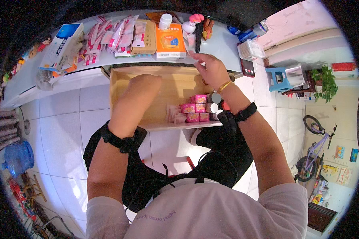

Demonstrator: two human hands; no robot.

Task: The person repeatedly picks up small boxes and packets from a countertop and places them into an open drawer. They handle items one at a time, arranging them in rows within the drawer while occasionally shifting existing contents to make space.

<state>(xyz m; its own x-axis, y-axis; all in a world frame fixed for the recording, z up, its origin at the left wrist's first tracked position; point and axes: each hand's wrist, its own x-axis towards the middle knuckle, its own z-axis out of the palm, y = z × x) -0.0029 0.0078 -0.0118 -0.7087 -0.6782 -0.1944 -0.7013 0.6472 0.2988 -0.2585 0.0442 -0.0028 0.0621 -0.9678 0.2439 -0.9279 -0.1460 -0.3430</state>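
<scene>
My left hand (145,83) is over the left half of an open wooden drawer (170,78), back upward; its fingers are mostly hidden. My right hand (211,68) is raised over the drawer's far right corner. Its fingers are bent and apart at the table edge, near a pale packet (191,41) and an orange-and-white box (170,41); nothing shows between them. In the drawer's near right part, pink boxes (193,117) are stacked beside clear packets (175,114). Grey-lidded (214,97) and white-lidded containers (212,107) stand right of them, partly behind my right wrist.
On the table (224,50) lie several pink-and-white packets (97,38), a cardboard box (148,41), a white bottle (165,21), a pink-topped figurine (194,22) and a blue-and-white box (62,44). A phone (248,68) sits at the right edge. My knees flank the drawer front.
</scene>
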